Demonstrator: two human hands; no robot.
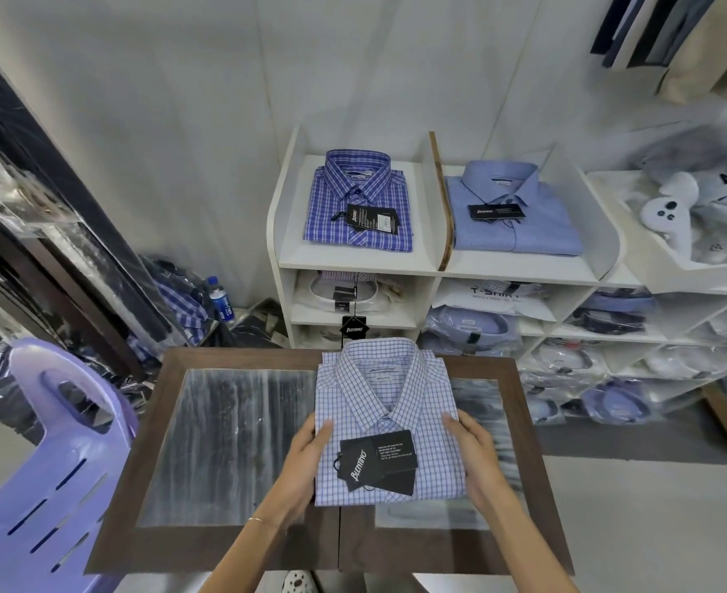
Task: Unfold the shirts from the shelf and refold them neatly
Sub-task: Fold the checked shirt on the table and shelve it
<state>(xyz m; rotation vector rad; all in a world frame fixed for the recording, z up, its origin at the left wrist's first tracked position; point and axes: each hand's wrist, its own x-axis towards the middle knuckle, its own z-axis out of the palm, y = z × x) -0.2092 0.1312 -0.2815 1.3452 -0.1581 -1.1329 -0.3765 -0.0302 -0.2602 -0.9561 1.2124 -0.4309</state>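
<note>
While both hands hold it by its sides, the light checked shirt (pixel 389 417) lies folded on the wooden table (pixel 241 545) in the lower middle of the frame, collar toward the shelf. The left hand (pixel 306 455) clasps the left edge with its thumb lying on top of the cloth and its fingers tucked under, out of sight. The right hand (pixel 477 453) does the same on the other edge, thumb over the fabric and the rest curled beneath. Neither hand is spread flat; each pinches an edge of the bundle.

It looks as if this shirt is either just squared off or about to be opened out; I cannot tell which from here. If it is a fresh one, the next move calls for lifting it and letting the folded sides and sleeves fall open, while minding the black hang tags (pixel 376 460) lying across the front.

The cloth is pale with a fine blue grid, the collar stands crisp, and the edges sit fairly even, the folded shoulders reaching slightly past the table's far edge.

In the upper middle of the frame, on top of the white shelf (pixel 353 263), rest a darker blue plaid shirt (pixel 359 207) and, just right of the divider, a plain light blue shirt (pixel 511 216), both folded with tags.
</note>
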